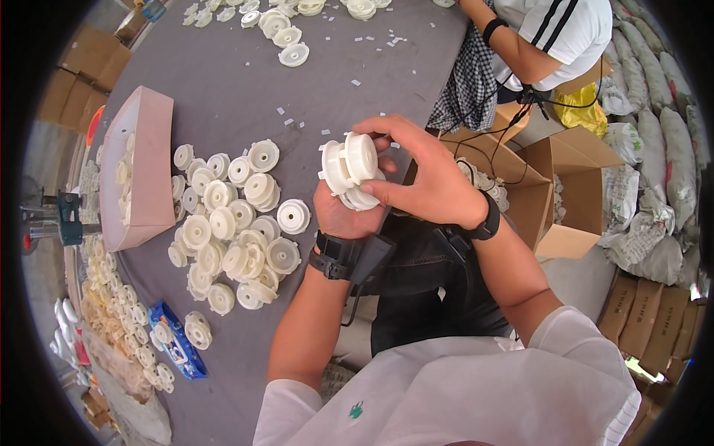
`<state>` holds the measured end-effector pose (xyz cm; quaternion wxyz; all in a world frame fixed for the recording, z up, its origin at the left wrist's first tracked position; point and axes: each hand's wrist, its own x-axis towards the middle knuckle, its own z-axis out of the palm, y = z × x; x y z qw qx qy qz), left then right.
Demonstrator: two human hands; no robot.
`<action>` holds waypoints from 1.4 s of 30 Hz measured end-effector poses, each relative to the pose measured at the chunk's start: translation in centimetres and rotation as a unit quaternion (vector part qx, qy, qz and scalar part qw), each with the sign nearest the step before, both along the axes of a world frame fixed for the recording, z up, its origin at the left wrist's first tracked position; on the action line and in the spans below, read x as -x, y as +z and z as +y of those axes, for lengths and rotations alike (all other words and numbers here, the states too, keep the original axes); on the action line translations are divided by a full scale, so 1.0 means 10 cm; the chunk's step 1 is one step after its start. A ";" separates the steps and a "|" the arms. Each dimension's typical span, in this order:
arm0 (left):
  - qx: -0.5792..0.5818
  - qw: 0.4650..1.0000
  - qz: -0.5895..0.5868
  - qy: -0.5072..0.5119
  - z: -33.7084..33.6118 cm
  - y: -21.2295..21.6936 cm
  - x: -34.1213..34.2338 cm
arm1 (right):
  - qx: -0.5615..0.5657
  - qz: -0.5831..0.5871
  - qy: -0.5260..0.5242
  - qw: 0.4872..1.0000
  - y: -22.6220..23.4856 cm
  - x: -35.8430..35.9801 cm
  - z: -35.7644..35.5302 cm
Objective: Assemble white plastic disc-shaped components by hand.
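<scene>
- Both hands raised over the near edge of the surface. Left hand clenched from below around a small stack of white plastic discs; right hand closes over the same stack from above, thumb and fingers gripping its rim. The stack is in the air, clear of the cloth.
- Black bands on both wrists; a cable hangs from the left one.
- Surface: grey cloth cover, round-edged in this view.
- Just left of the hands, a loose heap of white discs lies on the cloth, some stacked, some flat.
- Blue flat packet at the near-left edge, one disc beside it.
- Pink shallow carton tipped on its side left of the heap, discs inside.
- Small white scraps scattered mid-cloth.
- Far edge: more discs in a scattered row.
- Right of the surface: open brown cardboard box on the floor.
- Far right: a second person in a white striped shirt, and grey filled sacks stacked along the wall.
- Brown cartons at far left.
</scene>
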<state>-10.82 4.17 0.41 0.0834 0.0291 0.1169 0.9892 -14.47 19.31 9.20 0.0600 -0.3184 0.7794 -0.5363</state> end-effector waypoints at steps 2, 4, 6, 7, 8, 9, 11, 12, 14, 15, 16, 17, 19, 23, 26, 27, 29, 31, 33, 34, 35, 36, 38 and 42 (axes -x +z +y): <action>0.023 1.000 0.007 0.011 0.02 0.04 0.01 | 0.012 0.028 -0.019 0.999 0.01 -0.02 -0.02; 0.014 1.000 -0.014 0.004 0.04 0.06 0.01 | 0.025 0.056 -0.038 0.997 0.03 -0.03 -0.04; 0.004 0.999 -0.035 0.000 0.02 0.04 0.00 | 0.020 0.117 -0.064 0.991 0.04 -0.04 -0.06; 0.011 0.999 -0.039 -0.003 0.01 0.02 0.01 | 0.020 0.116 -0.062 0.991 0.04 -0.04 -0.06; 0.018 0.999 -0.044 -0.005 -0.01 -0.01 0.01 | 0.024 0.124 -0.063 0.990 0.04 -0.04 -0.07; 0.018 0.999 -0.045 -0.003 -0.01 -0.03 0.01 | 0.028 0.133 -0.063 0.989 0.03 -0.04 -0.07; -0.007 0.999 -0.048 -0.011 -0.01 -0.04 0.01 | 0.033 0.123 -0.065 0.990 0.01 -0.05 -0.07; -0.007 0.999 -0.050 -0.009 -0.01 -0.04 0.00 | 0.039 0.115 -0.068 0.990 0.00 -0.05 -0.06; -0.050 0.997 -0.053 -0.028 -0.01 0.00 0.00 | 0.040 0.118 -0.067 0.990 -0.01 -0.04 -0.06; -0.050 0.997 -0.053 -0.027 -0.01 0.03 0.00 | 0.040 0.122 -0.067 0.989 -0.01 -0.03 -0.05; -0.034 0.997 -0.065 -0.009 -0.01 0.06 -0.01 | 0.040 0.122 -0.066 0.990 0.00 -0.03 -0.04; -0.018 0.997 -0.077 0.008 -0.01 0.07 -0.01 | 0.021 0.128 -0.066 0.989 0.02 -0.03 -0.03; -0.019 0.997 -0.069 0.007 -0.02 0.04 0.00 | 0.002 0.134 -0.066 0.989 0.02 -0.02 -0.03; -0.073 0.993 -0.087 0.020 0.01 0.10 0.00 | 0.007 0.121 -0.073 0.990 -0.07 0.00 -0.01; -0.011 1.000 -0.007 0.009 -0.01 0.02 0.02 | 0.015 0.095 -0.072 0.993 -0.04 -0.03 -0.04; -0.011 1.000 -0.007 0.010 -0.01 0.00 0.02 | 0.025 0.056 -0.076 0.995 -0.02 -0.05 -0.06; 0.006 1.000 -0.005 0.010 0.03 0.04 0.02 | 0.000 0.060 -0.052 0.997 0.01 -0.03 -0.03; 0.007 0.999 -0.041 0.029 0.07 0.14 0.00 | -0.023 0.064 -0.029 0.997 0.03 0.01 0.02; 0.010 0.996 -0.077 0.049 0.07 0.15 -0.01 | 0.007 0.131 -0.006 0.991 0.05 0.06 0.10; -0.015 0.998 -0.051 0.031 0.03 0.09 -0.02 | 0.141 0.000 0.024 0.990 0.09 0.04 0.13; -0.042 0.999 -0.024 0.010 0.00 0.07 -0.02 | 0.267 -0.132 0.053 0.953 0.14 0.02 0.23; -0.029 0.999 0.001 0.020 0.01 0.04 0.00 | 0.277 -0.164 0.075 0.944 0.04 0.10 0.50; -0.020 1.000 0.016 0.012 0.02 0.00 0.02 | 0.445 -0.126 0.355 0.813 0.10 0.35 0.66; -0.026 0.999 0.028 -0.004 0.05 0.04 0.01 | 0.442 -0.196 0.312 0.818 -0.01 0.24 0.72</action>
